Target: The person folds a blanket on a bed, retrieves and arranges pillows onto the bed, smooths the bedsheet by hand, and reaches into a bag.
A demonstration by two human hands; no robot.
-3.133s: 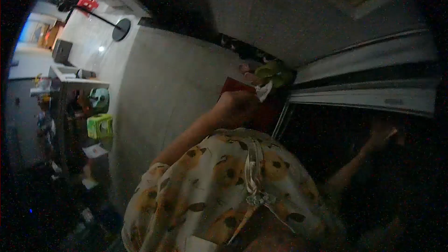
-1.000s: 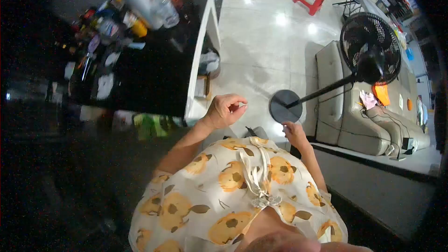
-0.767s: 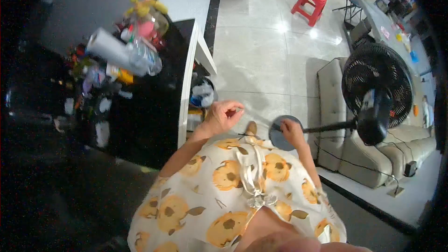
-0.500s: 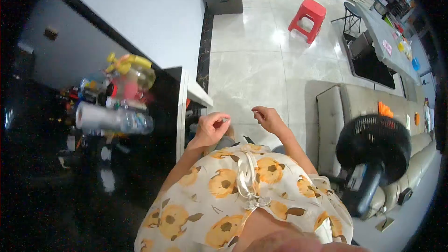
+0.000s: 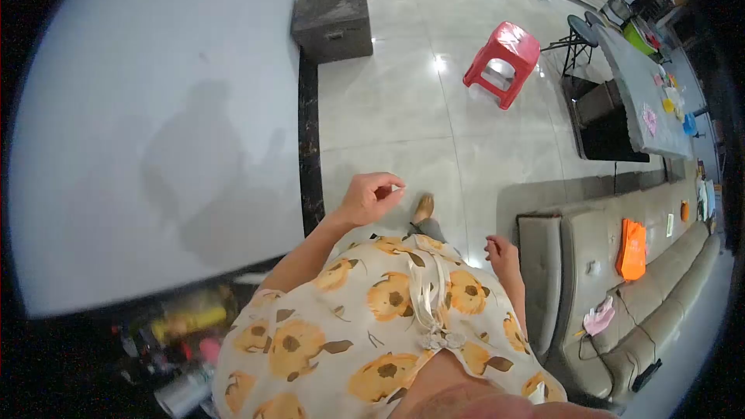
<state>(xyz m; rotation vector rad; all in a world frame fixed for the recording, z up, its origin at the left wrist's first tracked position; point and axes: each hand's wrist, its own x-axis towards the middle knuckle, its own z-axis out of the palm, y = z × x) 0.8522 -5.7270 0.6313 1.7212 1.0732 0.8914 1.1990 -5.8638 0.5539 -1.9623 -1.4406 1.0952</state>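
My left hand (image 5: 373,199) is in front of my body, above the tiled floor. Its thumb and index finger curve towards each other in a pinch; whatever is between the tips, if anything, is too small to make out. Lower and to the right, my right hand (image 5: 504,254) hangs beside the end of the grey sofa (image 5: 539,279). Its fingers are curled in and the palm is hidden, so I cannot see what it holds. Neither hand touches furniture. A foot in a tan shoe (image 5: 424,207) shows between the hands.
Ahead stands a red plastic stool (image 5: 514,45). A dark chest (image 5: 334,19) is against the white wall (image 5: 155,132) on the left. To the right is a grey-topped table (image 5: 632,85); an orange bag (image 5: 632,250) lies on the sofa. Blurred items, one a yellow object (image 5: 190,323), sit at lower left.
I have moved forward: the cluttered dark surface has slid back to lower left, and the stool and chest appear nearer. My right hand has dropped down and right. The black fan has left view.
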